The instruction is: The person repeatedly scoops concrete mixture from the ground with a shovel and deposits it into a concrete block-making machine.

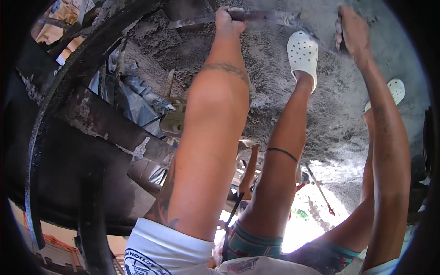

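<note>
A long grey tool handle (256,16) is gripped by the left hand (228,22), whose fingers are closed around it near the top of the view. The handle lies across grey, cement-like ground (339,114), with a flat blade end (190,20) showing to the left of the fist. The right hand (352,27) is seen at the upper right, curled over something dark; whether this is the same handle cannot be told. Between the two arms, a leg is planted on the ground in a white perforated clog (303,54), and a second clog (395,89) is partly hidden behind the right forearm. A large dark rusted wheel (68,87) is seen on the left, with crumpled plastic sheeting (133,98) beside it.
</note>
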Action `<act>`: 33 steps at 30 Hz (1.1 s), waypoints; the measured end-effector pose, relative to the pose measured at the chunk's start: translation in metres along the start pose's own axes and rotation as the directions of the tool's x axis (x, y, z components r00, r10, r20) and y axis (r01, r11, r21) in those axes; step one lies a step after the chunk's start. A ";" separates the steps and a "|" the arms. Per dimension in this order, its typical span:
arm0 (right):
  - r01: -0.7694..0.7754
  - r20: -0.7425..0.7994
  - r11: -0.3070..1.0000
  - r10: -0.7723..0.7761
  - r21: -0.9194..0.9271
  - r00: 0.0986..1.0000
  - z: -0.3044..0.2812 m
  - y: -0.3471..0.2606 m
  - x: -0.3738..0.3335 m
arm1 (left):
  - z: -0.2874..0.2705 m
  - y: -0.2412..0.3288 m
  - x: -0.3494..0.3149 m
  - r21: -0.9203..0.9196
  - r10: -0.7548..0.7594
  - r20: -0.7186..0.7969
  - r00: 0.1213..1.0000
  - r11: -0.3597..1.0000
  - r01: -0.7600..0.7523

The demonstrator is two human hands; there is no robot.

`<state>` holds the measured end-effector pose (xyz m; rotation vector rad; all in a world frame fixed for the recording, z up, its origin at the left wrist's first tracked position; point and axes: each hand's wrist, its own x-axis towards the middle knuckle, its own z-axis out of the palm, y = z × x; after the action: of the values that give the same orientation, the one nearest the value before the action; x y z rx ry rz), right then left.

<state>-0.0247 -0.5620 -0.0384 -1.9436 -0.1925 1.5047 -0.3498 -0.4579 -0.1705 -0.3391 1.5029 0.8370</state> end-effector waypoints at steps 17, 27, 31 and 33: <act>-0.227 0.106 0.938 0.206 0.261 0.973 -0.237 0.002 -0.142 | 0.046 -0.181 -0.240 -0.002 -0.044 -0.201 0.979 0.999 0.044; 0.005 -0.178 0.998 -0.015 -0.056 0.984 -0.608 -0.148 -0.257 | 0.239 -0.473 -0.477 -0.344 -0.163 0.082 0.983 0.921 0.181; 0.150 -0.144 0.957 -0.190 -0.249 0.971 -0.717 -0.218 -0.281 | 0.293 -0.530 -0.542 -0.505 -0.340 0.246 0.908 0.754 0.420; 0.284 -0.093 0.865 -0.350 -0.413 0.932 -0.720 -0.236 -0.293 | 0.295 -0.552 -0.567 -0.567 -0.314 0.306 0.899 0.698 0.437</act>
<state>0.5960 -0.8188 0.4191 -2.2020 -0.7579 1.1392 0.3116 -0.7935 0.2333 -1.0088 0.8845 0.9825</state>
